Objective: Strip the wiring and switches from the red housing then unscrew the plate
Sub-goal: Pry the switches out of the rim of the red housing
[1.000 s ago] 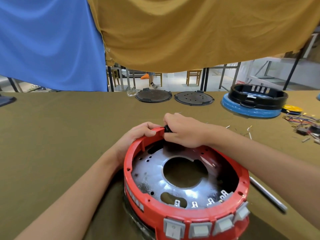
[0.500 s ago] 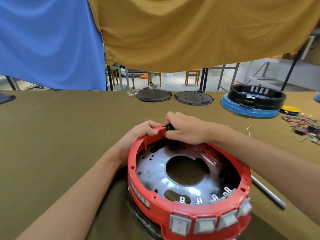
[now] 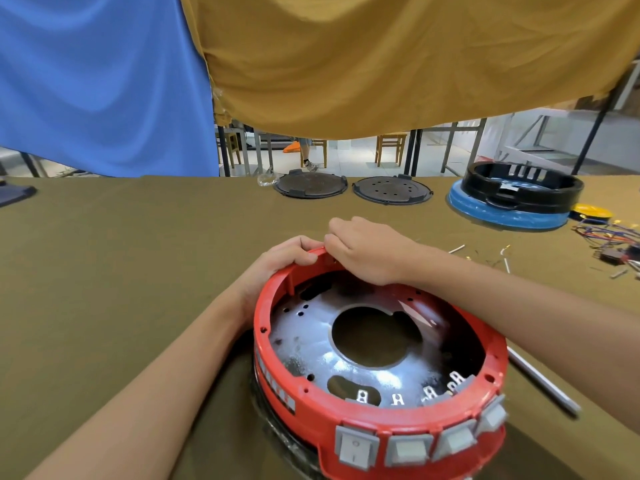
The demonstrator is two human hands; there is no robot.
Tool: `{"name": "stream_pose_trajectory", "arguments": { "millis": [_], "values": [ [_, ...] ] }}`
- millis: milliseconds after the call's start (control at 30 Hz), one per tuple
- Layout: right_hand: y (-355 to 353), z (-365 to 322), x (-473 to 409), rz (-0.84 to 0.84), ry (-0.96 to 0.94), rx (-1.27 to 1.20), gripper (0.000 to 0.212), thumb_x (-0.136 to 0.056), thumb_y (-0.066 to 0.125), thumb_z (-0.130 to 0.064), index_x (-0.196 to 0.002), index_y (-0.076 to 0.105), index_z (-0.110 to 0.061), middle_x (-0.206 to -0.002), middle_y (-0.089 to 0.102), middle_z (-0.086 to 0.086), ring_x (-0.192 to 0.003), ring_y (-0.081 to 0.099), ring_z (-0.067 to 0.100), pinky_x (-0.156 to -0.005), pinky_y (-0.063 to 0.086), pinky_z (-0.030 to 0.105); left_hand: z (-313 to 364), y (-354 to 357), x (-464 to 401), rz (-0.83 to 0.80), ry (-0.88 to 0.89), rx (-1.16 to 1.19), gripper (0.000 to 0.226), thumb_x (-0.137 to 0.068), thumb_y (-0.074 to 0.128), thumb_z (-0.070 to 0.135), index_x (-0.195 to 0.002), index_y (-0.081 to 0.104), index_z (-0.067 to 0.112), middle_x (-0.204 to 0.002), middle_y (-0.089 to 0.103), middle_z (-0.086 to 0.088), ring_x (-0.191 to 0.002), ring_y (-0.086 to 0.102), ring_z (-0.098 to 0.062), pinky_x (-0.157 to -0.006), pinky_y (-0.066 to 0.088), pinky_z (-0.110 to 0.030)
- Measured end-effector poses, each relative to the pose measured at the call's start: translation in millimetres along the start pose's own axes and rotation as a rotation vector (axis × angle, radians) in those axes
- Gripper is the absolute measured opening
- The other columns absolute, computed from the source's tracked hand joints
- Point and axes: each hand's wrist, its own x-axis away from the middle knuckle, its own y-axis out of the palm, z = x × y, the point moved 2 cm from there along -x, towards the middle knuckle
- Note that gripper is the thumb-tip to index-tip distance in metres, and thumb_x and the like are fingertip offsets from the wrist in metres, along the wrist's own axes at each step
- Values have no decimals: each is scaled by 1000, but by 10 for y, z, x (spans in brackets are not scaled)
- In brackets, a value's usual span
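Under both hands on the counter (image 3: 138, 271) sat the red housing (image 3: 377, 424); left hand (image 3: 277, 268) gripped its far rim, right hand (image 3: 363, 251) pinched something there, unclear what; switches (image 3: 408, 450) nearest the person.

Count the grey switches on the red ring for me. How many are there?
4, all along the near wall of the red housing: one, a second, a third, and a fourth at the right end. None looks hidden.

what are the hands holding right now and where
Left hand grips the red housing at its far rim; right hand pinches something there, hidden.
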Motion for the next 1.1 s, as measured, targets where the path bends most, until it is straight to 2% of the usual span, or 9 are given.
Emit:
{"name": "stream_pose_trajectory", "arguments": {
  "millis": [167,367,533,633,700,800,900,1000,1100],
  "values": [
    [-6,-18,-20,24,11,23,35,-106,23,-31,-76,36,-19,-74,44,-1,-67,44,16,-67,32,38,6,3,6,-27,2,29,31,-72,54,11,-102,59,2,-92,68,-17,-80,68,-23,-77,58,-31],
    [-42,-26,-37,-12,53,-41,35,-106,25,-20,-73,36,-17,-73,39,-2,-64,36,12,-65,32,37,3,7,4,-24,4,14,31,-72,54,11,-102,58,2,-97,64,-20,-84,65,-26,-81,55,-35],
    [-47,-34,-46,-29,114,-146,33,-105,26,-20,-81,46,-10,-74,40,-1,-66,37,15,-60,30,28,-1,-10,-5,-37,13,0,27,-74,59,7,-100,59,2,-98,67,-19,-85,67,-26,-83,57,-36],
    [-146,-22,-57,59,138,-323,32,-102,33,-15,-72,41,-13,-71,41,3,-61,33,16,-59,29,27,-14,-28,-10,-11,7,0,29,-71,56,10,-99,60,3,-104,67,-20,-92,65,-28,-90,53,-41],
    [-227,54,-33,204,193,-547,26,-101,31,-15,-78,42,-12,-72,37,7,-63,30,17,-60,26,31,-13,-28,-2,8,-1,-14,31,-71,55,11,-100,61,2,-112,65,-22,-101,61,-33,-99,48,-45],
    [-204,-35,-10,186,96,-511,30,-101,29,-10,-72,32,-15,-69,26,3,-61,22,14,-51,17,28,-8,-25,-6,18,-3,-30,28,-71,56,11,-98,62,3,-112,65,-21,-107,58,-34,-105,44,-49],
    [-199,-65,9,202,64,-528,32,-102,30,-11,-71,27,-17,-70,23,3,-63,21,16,-53,15,30,1,-20,-10,20,-14,-38,32,-71,56,12,-101,61,2,-114,65,-22,-108,59,-34,-102,47,-46],
    [-204,-12,22,161,72,-530,29,-106,31,-22,-78,32,-15,-74,27,1,-66,26,15,-59,20,33,21,-3,5,16,-13,-41,36,-71,56,12,-105,59,1,-115,64,-23,-106,60,-33,-95,53,-41],
    [-195,9,26,130,71,-572,34,-107,34,-36,-85,47,-15,-78,45,-3,-70,43,10,-65,37,23,28,12,17,23,-8,-43,42,-71,56,11,-111,56,1,-117,61,-26,-107,58,-35,-101,48,-47]
  ]
}}
